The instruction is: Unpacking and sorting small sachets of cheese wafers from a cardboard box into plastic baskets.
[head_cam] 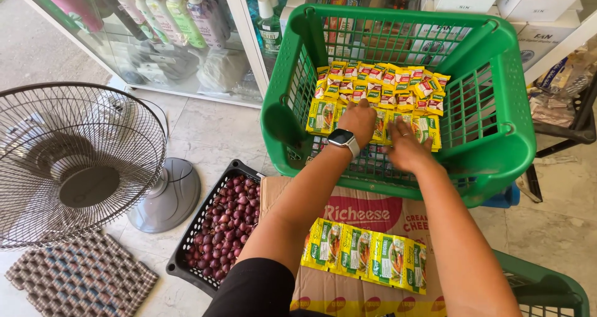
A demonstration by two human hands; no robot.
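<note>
1. Head view. Green basket, plastic, lattice walls, standing on the floor in front of a glass cabinet.
2. Sachets in the basket: small yellow and green packets in rows along the far part of its floor, with larger yellow-green ones in the row nearest the hands.
3. Left hand: reached into the basket, palm down, resting on the near row of sachets; fingers folded under and hidden, so whether they pinch a packet cannot be told. A watch with a white strap sits on the wrist.
4. Right hand: just beside the left, also palm down on the near row, fingers stretched forward and slightly spread over the packets; no pinch visible.
5. Sachet strip: a joined run of yellow-green packets lying on a cardboard box, between the two forearms, well apart from the hands.
6. Black crate, left of the box, filled with small red-purple onions.
7. Fan, wire cage and grey round base, on the floor at far left; a woven mat below it.
8. Cabinet contents: bottles on shelves; white boxes stacked at upper right.
9. Second green basket, rim only, at lower right.
</note>
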